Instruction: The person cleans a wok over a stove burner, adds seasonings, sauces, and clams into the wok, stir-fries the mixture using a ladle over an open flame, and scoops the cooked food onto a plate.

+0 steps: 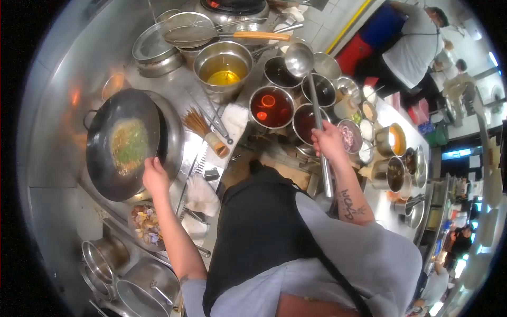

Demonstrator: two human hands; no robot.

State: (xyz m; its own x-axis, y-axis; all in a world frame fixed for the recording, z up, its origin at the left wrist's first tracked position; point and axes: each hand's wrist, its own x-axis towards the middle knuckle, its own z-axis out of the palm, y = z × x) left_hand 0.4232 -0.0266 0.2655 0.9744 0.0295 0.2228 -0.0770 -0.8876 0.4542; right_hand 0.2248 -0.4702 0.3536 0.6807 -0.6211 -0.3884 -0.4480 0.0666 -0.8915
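As a cook in a black apron (264, 238) works at a steel range, the person's left hand (156, 178) grips the near edge of a dark wok (100, 158), its fingers bent tight there; whether they clasp the bare rim or a handle cannot be told. The wok sits on the range at left, with a pale, wet mix of chopped green and brown food (129, 147) spread across its middle. The right hand (328, 141) wraps firmly around the long handle of a metal ladle (299, 59), whose bowl hangs above a cluster of pots. Among them stands a pot of red liquid (271, 108) with round slices afloat; nearby is a pot of yellow liquid (223, 71). Between the wok and the cook's body lie a bristle brush (215, 143), metal tongs (215, 119) and a crumpled cloth (202, 195). Past the pots, a co-worker in a white top (414, 55) stands well apart.
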